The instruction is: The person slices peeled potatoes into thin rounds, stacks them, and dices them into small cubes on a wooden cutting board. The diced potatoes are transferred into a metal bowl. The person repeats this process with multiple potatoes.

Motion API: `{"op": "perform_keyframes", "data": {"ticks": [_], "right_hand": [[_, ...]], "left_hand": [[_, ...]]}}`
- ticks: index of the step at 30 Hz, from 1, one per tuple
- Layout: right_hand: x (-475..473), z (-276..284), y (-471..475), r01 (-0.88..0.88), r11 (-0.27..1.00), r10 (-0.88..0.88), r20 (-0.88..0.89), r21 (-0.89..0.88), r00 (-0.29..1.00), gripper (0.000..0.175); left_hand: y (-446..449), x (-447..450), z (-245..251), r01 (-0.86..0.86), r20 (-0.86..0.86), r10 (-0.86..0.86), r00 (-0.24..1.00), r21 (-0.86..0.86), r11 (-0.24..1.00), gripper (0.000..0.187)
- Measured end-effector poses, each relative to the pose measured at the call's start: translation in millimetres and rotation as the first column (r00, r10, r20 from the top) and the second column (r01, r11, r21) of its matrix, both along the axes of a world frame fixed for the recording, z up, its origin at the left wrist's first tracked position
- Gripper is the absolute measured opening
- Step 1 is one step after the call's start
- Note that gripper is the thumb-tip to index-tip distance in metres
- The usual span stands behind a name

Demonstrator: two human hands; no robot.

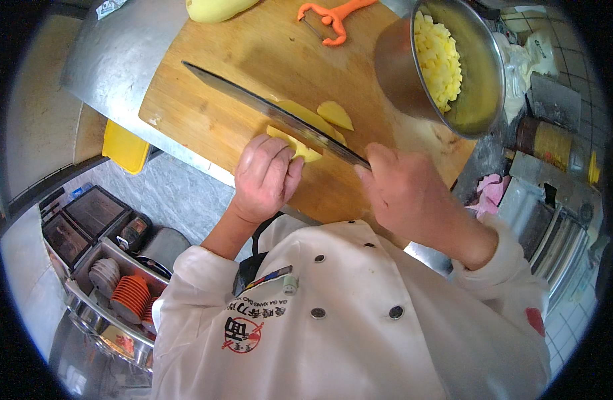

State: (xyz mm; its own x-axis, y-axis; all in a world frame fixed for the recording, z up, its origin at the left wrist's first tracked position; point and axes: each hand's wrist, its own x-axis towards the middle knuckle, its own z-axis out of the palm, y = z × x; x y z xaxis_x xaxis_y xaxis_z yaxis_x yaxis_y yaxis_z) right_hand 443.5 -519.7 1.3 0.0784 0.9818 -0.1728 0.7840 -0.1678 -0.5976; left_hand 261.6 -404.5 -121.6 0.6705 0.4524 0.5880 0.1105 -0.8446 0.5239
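My right hand (409, 192) grips the handle of a large kitchen knife (266, 107), its long blade slanting up and left across a wooden cutting board (186, 95). Under my left hand (266, 175), a piece of peeled potato (301, 148) is held by the fingertips, on the near side of the blade. Beyond the blade lie more cut potato pieces, partly hidden by it, and one loose potato slice (335, 115). Whether the blade touches the held piece cannot be told.
A steel bowl (479, 95) holding diced potato (436, 60) stands at the board's right. An orange peeler (334, 20) and a whole peeled potato (219, 7) lie at the far side. A pink cloth (490, 192) is at right; stacked orange dishes (130, 298) sit lower left.
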Motion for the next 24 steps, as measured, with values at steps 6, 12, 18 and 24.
{"op": "perform_keyframes", "data": {"ticks": [6,12,18,24], "right_hand": [[-3.6,16.8,-1.6,-0.033,0.964,0.034,0.002,-0.264,0.999,0.014],[-9.6,0.7,0.0,-0.083,0.954,0.103,0.057,-0.287,0.993,0.017],[-23.2,-40.1,-7.6,-0.034,0.975,0.052,0.077,-0.219,0.996,0.006],[-19.4,-42.4,-17.0,0.012,1.000,-0.012,0.029,-0.023,1.000,0.007]], "left_hand": [[-4.4,-3.2,-3.0,-0.032,-0.013,0.031,0.999,-0.035,0.999,0.025],[-2.6,-3.2,-4.3,-0.026,0.015,0.027,1.000,-0.028,0.999,0.024],[-5.6,-7.9,-8.5,-0.011,-0.018,0.011,1.000,-0.044,0.999,0.024],[-4.4,-8.8,-3.5,0.021,-0.045,-0.022,0.999,-0.008,1.000,0.026]]}}
